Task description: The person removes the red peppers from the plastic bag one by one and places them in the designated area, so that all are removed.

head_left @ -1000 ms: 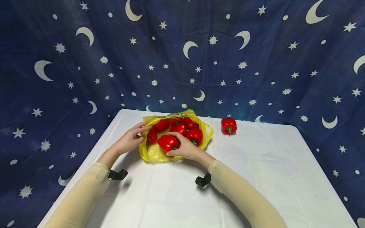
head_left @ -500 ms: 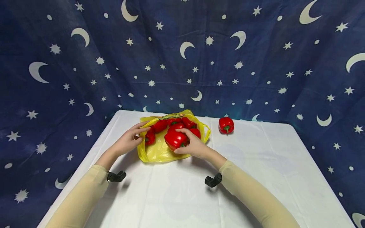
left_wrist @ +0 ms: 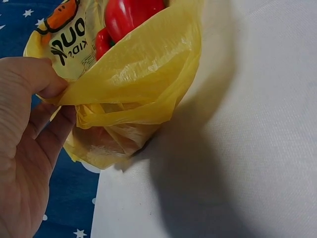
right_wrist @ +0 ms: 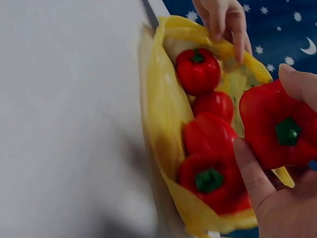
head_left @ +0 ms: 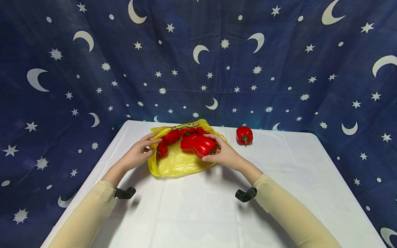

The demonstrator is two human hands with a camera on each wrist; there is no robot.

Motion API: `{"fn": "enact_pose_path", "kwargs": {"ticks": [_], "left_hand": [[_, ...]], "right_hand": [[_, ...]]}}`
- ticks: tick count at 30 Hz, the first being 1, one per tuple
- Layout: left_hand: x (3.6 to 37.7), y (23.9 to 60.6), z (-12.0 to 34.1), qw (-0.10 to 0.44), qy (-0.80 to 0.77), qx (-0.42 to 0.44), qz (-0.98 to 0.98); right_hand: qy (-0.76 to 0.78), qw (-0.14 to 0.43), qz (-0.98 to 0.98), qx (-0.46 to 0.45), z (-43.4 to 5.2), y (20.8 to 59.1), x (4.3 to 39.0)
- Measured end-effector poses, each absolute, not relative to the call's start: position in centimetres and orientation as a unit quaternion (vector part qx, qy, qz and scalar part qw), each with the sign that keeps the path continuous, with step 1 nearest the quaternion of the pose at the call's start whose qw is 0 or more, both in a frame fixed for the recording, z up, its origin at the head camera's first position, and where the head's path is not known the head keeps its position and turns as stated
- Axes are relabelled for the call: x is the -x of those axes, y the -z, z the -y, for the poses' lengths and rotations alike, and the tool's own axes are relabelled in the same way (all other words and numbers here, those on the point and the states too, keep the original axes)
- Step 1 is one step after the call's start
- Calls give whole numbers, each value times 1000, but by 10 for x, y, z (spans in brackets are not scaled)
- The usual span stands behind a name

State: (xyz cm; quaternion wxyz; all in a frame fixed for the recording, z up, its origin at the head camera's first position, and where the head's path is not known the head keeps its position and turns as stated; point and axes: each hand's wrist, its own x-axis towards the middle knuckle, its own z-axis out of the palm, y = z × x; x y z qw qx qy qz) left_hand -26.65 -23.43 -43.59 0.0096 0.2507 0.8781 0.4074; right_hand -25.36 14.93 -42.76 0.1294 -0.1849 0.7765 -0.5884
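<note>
**A red pepper in my right hand, over the yellow bag**

My right hand (head_left: 224, 154) grips one red bell pepper (head_left: 203, 146) — fingers and thumb curled round it — and holds it above the right side of the yellow plastic bag (head_left: 178, 162). In the right wrist view the pepper's green stem faces the camera, with my thumb under it and a fingertip on its upper edge.

My left hand (head_left: 138, 153) pinches the bag's left rim between thumb and fingers, holding the mouth apart; the left wrist view shows the thin yellow film gathered in that pinch and some printed lettering on the bag's outer side.

The bag lies on the white table (head_left: 198, 210), toward its far edge, mouth up and facing me. Inside it are more red peppers (right_wrist: 210, 135) — four show in the right wrist view, lying in a row, two with green stems turned up.

One more red pepper (head_left: 244, 135) sits alone on the table, to the right of the bag and apart from it, near the dark blue backdrop (head_left: 279, 69) printed with moons and stars.
</note>
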Motion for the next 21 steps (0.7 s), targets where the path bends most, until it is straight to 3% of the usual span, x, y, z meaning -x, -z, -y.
{"fn": "enact_pose_path", "kwargs": {"ticks": [21], "left_hand": [[263,440,238,-5,-444,-243,-863]], "right_hand": [[618,22,-780,92,-257,415,254]]}}
